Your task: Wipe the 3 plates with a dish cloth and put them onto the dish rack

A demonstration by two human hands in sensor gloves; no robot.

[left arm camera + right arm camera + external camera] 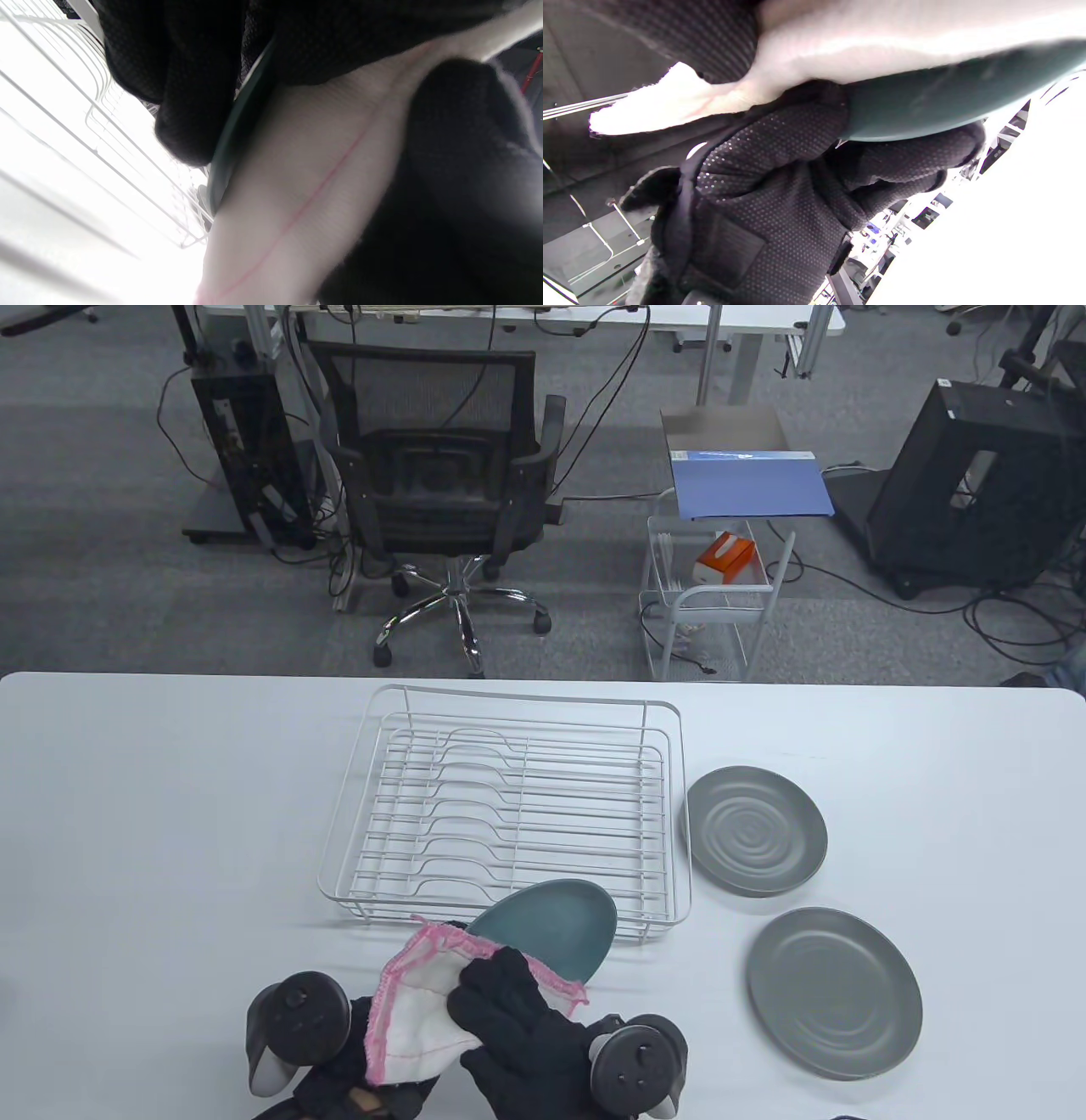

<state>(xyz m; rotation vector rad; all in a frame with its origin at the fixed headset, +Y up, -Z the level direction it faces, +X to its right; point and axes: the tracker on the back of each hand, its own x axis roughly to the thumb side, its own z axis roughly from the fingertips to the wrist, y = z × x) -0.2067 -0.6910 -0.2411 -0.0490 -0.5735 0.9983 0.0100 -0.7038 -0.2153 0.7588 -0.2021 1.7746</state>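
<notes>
white table (170,814) before us: our left hand (339,1052) grips the teal plate (560,925), our right hand (509,1018) presses the dish cloth (416,1010) on it; dish rack (509,806) empty, two grey plates (755,831) wait right.

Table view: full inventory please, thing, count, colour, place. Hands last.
Dish rack: 1, white wire, table centre, no plates in it.
Grey plates: 2, flat on table right of rack, one farther, one nearer.
Teal plate: 1, held tilted at the rack's near edge.
Dish cloth: 1, white with pink trim, draped over the teal plate's near side.
Table: 1, white.
Office chair: 1, black, on floor behind table.
Wire cart: 1, white, floor, holds an orange box.
Left hand: black glove, under cloth and plate, grips the plate.
Right hand: black glove, presses cloth onto plate.
</notes>
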